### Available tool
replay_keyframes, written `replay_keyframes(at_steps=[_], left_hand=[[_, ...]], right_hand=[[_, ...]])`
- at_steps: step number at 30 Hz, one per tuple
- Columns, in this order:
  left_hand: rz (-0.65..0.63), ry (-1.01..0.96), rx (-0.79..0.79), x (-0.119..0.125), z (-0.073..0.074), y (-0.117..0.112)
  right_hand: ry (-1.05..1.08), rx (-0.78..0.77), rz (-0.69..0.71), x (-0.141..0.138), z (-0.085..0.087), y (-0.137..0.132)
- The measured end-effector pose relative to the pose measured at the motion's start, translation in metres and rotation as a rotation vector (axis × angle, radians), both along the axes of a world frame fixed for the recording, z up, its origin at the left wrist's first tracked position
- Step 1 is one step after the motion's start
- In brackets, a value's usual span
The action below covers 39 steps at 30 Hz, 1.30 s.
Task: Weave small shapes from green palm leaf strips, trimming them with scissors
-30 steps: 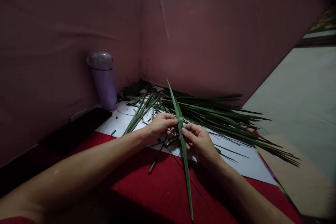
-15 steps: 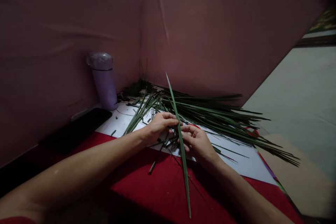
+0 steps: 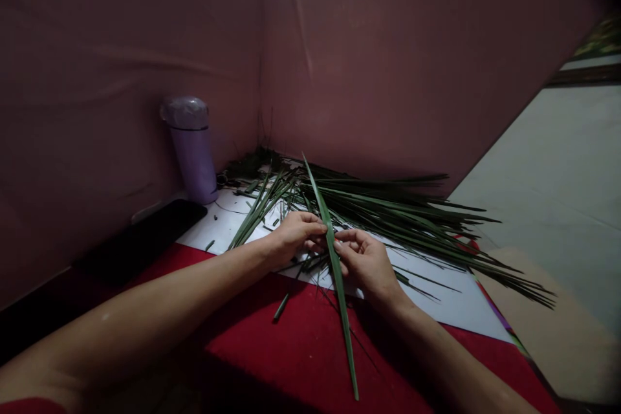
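Note:
A long, narrow green leaf (image 3: 340, 297) points away from me, held up over the front of the white sheet. My left hand (image 3: 297, 234) pinches it near its middle from the left, thumb and fingertips closed on the edge. From the right, my right hand (image 3: 366, 262) grips the same stretch slightly lower, its thumb and fingers closed on the leaf. The leaf's far tip rises in front of the wall and its near end hangs over the red cloth. Some fingertips are hidden behind the leaf.
A pile of long green leaves (image 3: 412, 213) spreads right across the white sheet (image 3: 456, 304). A smaller bunch (image 3: 259, 207) lies behind my left hand. A purple bottle (image 3: 194, 155) and a dark flat object (image 3: 145, 236) stand left. A cut piece (image 3: 281, 308) rests on red cloth (image 3: 272, 349).
The leaf has shifted: its far tip is lower and a little left, its near end slightly right. Both hands keep their pinch, with small finger movements.

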<state>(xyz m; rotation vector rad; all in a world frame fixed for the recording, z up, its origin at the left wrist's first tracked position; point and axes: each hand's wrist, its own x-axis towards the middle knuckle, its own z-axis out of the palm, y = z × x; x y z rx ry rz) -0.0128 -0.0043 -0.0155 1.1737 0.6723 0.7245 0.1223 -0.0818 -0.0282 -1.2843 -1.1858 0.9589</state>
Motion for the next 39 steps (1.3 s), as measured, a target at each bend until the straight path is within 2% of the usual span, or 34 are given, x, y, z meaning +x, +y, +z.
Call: replay_keyframes(at_steps=[17, 23, 31, 39], left_hand=[[-0.042, -0.033, 0.015, -0.0015, -0.0026, 0.0013], [-0.051, -0.116, 0.043, -0.0015, -0.0037, 0.0011], [-0.019, -0.082, 0.014, -0.0021, -0.0038, 0.0025], [0.014, -0.150, 0.013, -0.0033, -0.0003, 0.0047]], right_hand=[[0.058, 0.003, -0.003, 0.0009, -0.0011, 0.0027], [0.043, -0.014, -0.011, -0.0018, -0.0006, 0.0007], [0.075, -0.017, 0.023, 0.0008, -0.0033, 0.0033], [0.091, -0.125, 0.075, -0.0056, 0.0061, -0.0047]])
